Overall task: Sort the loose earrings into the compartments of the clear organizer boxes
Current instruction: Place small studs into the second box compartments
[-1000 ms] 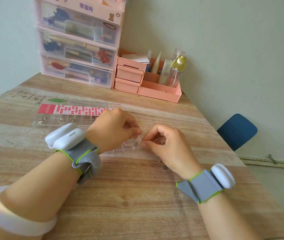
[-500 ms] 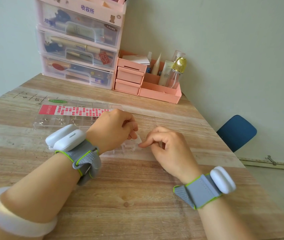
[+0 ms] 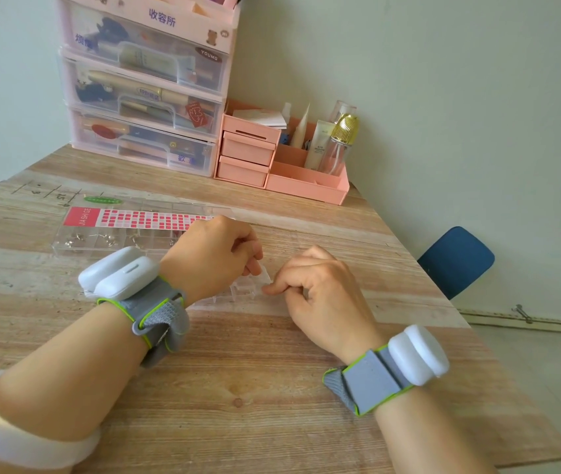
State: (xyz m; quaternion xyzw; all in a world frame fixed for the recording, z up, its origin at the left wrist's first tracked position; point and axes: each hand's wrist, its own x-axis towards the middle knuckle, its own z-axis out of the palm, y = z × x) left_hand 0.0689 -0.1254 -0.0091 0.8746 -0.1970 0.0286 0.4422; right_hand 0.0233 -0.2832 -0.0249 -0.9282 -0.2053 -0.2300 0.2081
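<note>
With the left hand (image 3: pixel 210 258) curled at the lid flap of the near box (image 3: pixel 238 292) and the right hand (image 3: pixel 320 295) pinched at its 3 o'clock edge, earring unseen, steady the box, then drop into one compartment; the far box (image 3: pixel 101 237) sits at 10 o'clock.

A home corner is showing: pink drawers (image 3: pixel 142 94) of cosmetics and a pink organizer (image 3: pixel 306 186) are sitting far on the wooden worktop (image 3: pixel 238 388).
</note>
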